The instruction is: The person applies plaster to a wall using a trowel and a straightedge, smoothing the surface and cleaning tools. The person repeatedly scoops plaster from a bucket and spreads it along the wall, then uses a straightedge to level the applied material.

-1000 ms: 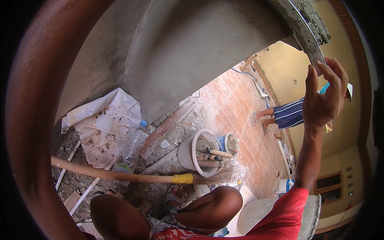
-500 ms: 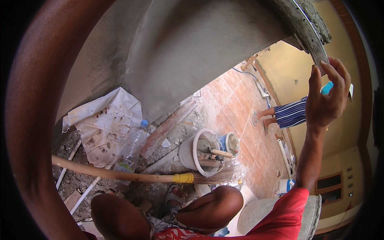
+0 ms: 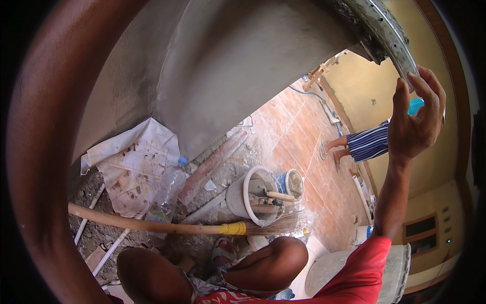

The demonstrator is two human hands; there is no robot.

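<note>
My right hand (image 3: 417,119) is raised at the right, with thumb and fingers closed round the lower end of a long metal straightedge (image 3: 396,44). Small dark holes run along the bar, and its upper part leaves the picture at the top. Wet grey mortar clings along the bar beside the underside of a smooth cement-plastered surface (image 3: 233,76). My left forearm (image 3: 55,126) fills the left side and reaches up past the top edge, so the left hand and anything in it are hidden.
Below stand a bucket (image 3: 237,198) with tools inside and a smaller blue-white pail (image 3: 294,185). A broom (image 3: 152,226) lies before my knees. Nearby are a dirty white sheet (image 3: 131,167), a plastic bottle (image 3: 169,187) and a large tub (image 3: 329,268). Another person in striped shorts (image 3: 368,144) stands farther off.
The straightedge's lower end and my right hand have shifted slightly right, and more rough mortar shows along the bar's inner side. The view has tilted a little.
</note>
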